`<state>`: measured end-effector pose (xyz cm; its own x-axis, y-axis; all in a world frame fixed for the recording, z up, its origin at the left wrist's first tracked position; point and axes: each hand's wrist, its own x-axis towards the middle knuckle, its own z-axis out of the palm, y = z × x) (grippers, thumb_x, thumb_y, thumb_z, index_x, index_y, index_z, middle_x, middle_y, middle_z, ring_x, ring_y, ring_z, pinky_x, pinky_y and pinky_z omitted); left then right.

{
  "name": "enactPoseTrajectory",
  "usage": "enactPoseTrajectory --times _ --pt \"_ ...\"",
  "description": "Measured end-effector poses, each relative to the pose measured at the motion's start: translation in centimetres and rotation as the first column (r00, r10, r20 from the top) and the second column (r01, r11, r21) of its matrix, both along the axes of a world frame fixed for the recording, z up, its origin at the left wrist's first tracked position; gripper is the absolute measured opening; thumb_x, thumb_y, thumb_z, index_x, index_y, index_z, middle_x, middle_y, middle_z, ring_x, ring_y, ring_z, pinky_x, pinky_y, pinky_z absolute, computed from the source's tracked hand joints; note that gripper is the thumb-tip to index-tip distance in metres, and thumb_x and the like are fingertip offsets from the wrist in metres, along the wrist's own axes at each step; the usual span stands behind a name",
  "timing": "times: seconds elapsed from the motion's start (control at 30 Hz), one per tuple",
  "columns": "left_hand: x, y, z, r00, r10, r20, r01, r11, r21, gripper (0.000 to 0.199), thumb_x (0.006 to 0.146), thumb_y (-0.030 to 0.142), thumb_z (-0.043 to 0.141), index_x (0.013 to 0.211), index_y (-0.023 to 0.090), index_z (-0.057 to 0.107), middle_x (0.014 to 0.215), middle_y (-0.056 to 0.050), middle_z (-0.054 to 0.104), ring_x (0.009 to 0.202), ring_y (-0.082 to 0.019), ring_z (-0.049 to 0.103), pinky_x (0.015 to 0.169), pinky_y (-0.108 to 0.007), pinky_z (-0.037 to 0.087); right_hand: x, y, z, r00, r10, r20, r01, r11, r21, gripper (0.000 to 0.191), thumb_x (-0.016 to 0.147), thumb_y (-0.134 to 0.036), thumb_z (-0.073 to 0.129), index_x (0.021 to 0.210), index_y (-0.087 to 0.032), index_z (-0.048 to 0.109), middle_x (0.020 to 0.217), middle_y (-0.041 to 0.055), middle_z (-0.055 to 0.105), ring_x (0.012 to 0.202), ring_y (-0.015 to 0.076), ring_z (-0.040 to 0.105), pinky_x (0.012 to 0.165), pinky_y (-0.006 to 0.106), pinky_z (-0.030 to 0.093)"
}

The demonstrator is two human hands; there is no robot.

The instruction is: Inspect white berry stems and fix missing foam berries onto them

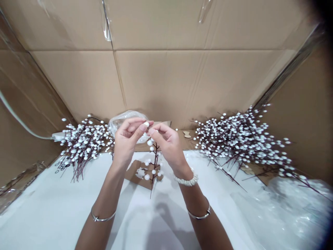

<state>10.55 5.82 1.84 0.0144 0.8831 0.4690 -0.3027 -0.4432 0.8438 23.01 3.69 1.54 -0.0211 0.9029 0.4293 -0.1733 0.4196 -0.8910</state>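
Note:
In the middle of the head view, my left hand [127,138] pinches a small white berry [146,124] between thumb and fingertips. My right hand [168,141] is closed beside it, its thumb and forefinger at the top of an artificial berry branch [156,158]. The branch has a dark brown stem with several white berries and hangs upright below the fingers. Both sets of fingertips almost meet, and the exact grip on the stem is partly hidden. Under the branch lies a brown cardboard piece [134,175] with a white patch on it.
Bundles of white-berry branches lie at the left [85,142] and right [239,139]. A clear plastic bag [127,116] sits behind my left hand, and more plastic wrap [288,208] lies front right. Cardboard walls [166,76] surround the white table [65,208]. A white cable [23,121] runs along the left.

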Motion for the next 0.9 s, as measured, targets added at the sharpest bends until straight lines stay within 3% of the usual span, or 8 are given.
enactPoseTrajectory --times 0.17,0.37,0.47,0.57,0.67,0.7,0.73,0.9 --pt "-1.6 -0.7 0.3 0.926 -0.255 -0.277 0.241 0.967 -0.084 0.048 0.082 0.046 0.068 0.126 0.027 0.062 0.123 -0.011 0.067 0.111 -0.024 0.067 0.085 -0.030 0.057 0.4 0.0 0.4 0.979 -0.051 -0.195 0.050 0.999 -0.011 0.017 0.089 -0.038 0.057 0.083 -0.022 0.059 0.088 0.0011 0.068 0.084 0.0127 0.062 0.080 0.028 0.049" --pt "-1.8 -2.3 -0.3 0.754 -0.418 -0.507 0.385 0.906 -0.174 0.025 0.087 0.032 0.062 0.109 0.023 0.071 0.079 -0.007 0.075 0.075 -0.020 0.073 0.064 -0.027 0.059 0.6 0.1 0.4 0.970 -0.053 -0.235 0.039 0.997 -0.063 0.021 0.089 -0.041 0.056 0.082 -0.021 0.057 0.111 0.0052 0.071 0.103 0.0160 0.063 0.090 0.032 0.048" --pt "-3.4 -1.5 -0.4 0.794 -0.311 -0.522 0.279 0.950 -0.141 0.024 0.087 0.036 0.061 0.102 0.022 0.073 0.070 -0.006 0.073 0.058 -0.018 0.069 0.055 -0.026 0.055 0.6 0.3 0.1 0.986 -0.047 -0.159 0.020 0.986 -0.165 0.029 0.086 -0.049 0.059 0.100 -0.024 0.061 0.123 0.0067 0.067 0.115 0.0188 0.060 0.093 0.035 0.047" --pt "-7.8 1.4 0.2 0.777 -0.022 -0.629 -0.049 0.994 -0.096 0.030 0.085 0.039 0.062 0.106 0.019 0.071 0.069 -0.007 0.072 0.051 -0.018 0.065 0.050 -0.027 0.050 0.9 0.6 0.0 0.988 -0.061 -0.141 0.022 0.963 -0.267 0.043 0.081 -0.051 0.064 0.115 -0.027 0.058 0.130 0.0059 0.064 0.130 0.0200 0.051 0.103 0.038 0.042" --pt "-13.6 5.6 1.4 0.348 0.325 -0.879 -0.489 0.863 0.126 0.034 0.089 0.036 0.053 0.112 0.017 0.069 0.081 -0.008 0.074 0.066 -0.023 0.069 0.068 -0.032 0.052 1.1 0.6 0.0 0.987 -0.032 -0.157 -0.015 0.958 -0.287 0.046 0.079 -0.047 0.067 0.119 -0.029 0.055 0.132 0.0044 0.063 0.131 0.0205 0.051 0.106 0.040 0.040" --pt "-15.3 7.1 1.8 0.125 0.332 -0.935 -0.583 0.787 0.202 0.035 0.090 0.037 0.051 0.116 0.020 0.068 0.087 -0.008 0.075 0.080 -0.026 0.070 0.077 -0.035 0.052 1.2 0.6 0.1 0.987 -0.021 -0.161 -0.026 0.958 -0.284 0.046 0.079 -0.045 0.068 0.120 -0.029 0.054 0.131 0.0043 0.063 0.129 0.0208 0.052 0.106 0.041 0.040" --pt "-16.8 8.4 2.0 0.034 0.323 -0.946 -0.642 0.732 0.227 0.037 0.089 0.036 0.052 0.117 0.018 0.068 0.093 -0.013 0.074 0.094 -0.034 0.068 0.084 -0.042 0.050 1.2 0.6 0.1 0.986 -0.013 -0.165 -0.035 0.959 -0.282 0.046 0.078 -0.044 0.068 0.120 -0.029 0.053 0.130 0.0045 0.064 0.128 0.0212 0.053 0.106 0.041 0.041" --pt "-20.3 13.0 1.6 -0.111 0.190 -0.975 -0.716 0.665 0.211 0.041 0.076 0.034 0.068 0.111 0.013 0.070 0.115 -0.024 0.067 0.114 -0.047 0.058 0.090 -0.056 0.045 1.4 0.5 0.4 0.985 0.004 -0.170 -0.052 0.958 -0.281 0.048 0.076 -0.040 0.069 0.120 -0.028 0.052 0.126 0.0061 0.065 0.124 0.0217 0.055 0.101 0.041 0.044"
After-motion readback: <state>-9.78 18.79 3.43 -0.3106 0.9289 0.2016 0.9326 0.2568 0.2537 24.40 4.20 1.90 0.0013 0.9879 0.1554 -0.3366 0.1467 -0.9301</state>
